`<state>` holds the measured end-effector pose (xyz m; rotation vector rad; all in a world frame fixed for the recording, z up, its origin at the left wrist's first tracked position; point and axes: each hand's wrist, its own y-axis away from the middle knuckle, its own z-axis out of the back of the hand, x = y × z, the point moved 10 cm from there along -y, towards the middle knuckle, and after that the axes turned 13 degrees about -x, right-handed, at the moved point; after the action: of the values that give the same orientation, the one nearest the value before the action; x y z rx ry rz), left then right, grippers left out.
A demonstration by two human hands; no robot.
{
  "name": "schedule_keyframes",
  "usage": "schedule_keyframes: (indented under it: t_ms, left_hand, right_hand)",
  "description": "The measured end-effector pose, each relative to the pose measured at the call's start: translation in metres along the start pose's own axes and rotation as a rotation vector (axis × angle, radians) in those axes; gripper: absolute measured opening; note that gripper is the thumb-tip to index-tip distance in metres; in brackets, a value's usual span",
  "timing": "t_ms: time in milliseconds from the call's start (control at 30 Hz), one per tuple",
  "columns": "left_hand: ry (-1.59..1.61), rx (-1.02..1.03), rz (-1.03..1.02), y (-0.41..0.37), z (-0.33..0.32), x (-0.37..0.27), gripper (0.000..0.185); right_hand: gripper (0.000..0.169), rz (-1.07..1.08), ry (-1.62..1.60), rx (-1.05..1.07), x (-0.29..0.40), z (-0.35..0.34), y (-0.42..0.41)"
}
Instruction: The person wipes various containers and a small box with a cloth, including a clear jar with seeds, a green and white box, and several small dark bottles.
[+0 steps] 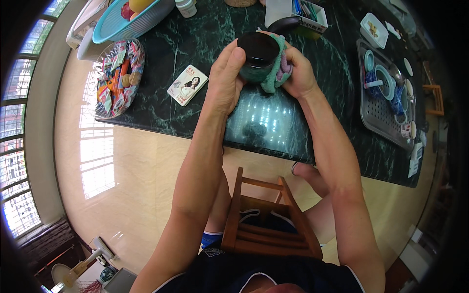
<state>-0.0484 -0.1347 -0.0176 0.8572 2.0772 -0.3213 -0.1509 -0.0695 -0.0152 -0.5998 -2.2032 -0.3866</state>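
A glass jar [256,73] with a dark lid [258,49] is held up over the green marble table [157,106]. My left hand [228,75] grips the jar's left side, its thumb by the lid's edge. On the jar's right side my right hand [298,71] presses a green and purple cloth [274,75] against the glass; some of its fingers are hidden behind the jar. Just beyond the jar lies a dark eggplant [284,25], close to an open box of packets [315,20].
A clear dish of wrapped snacks [141,60] and a picture card pack [187,85] are on the left, below a blue basket [106,31]. On the right stand a metal tray [373,124] with cups and a white dish [381,40]. A wooden chair [234,212] is before me.
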Motion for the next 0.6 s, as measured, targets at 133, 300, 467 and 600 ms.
schedule_keyframes:
  t_ms: [133, 300, 467, 600]
  left_hand:
    - [-0.002, -0.19, 0.032, -0.008, 0.018, 0.001, 0.051]
    - [-0.042, -0.256, -0.032, -0.008, 0.016, -0.001, 0.049]
    - [-0.048, -0.268, -0.079, -0.008, 0.017, -0.004, 0.046]
    - [-0.065, -0.255, -0.085, -0.006, 0.017, -0.01, 0.047]
  right_hand:
    - [0.05, 0.148, 0.207, -0.056, 0.011, -0.003, 0.0]
    - [0.048, 0.233, 0.346, -0.076, 0.012, -0.003, 0.001]
    - [0.048, 0.249, 0.395, -0.097, 0.014, -0.008, 0.001]
    - [0.048, 0.176, 0.325, -0.064, 0.013, -0.006, 0.0]
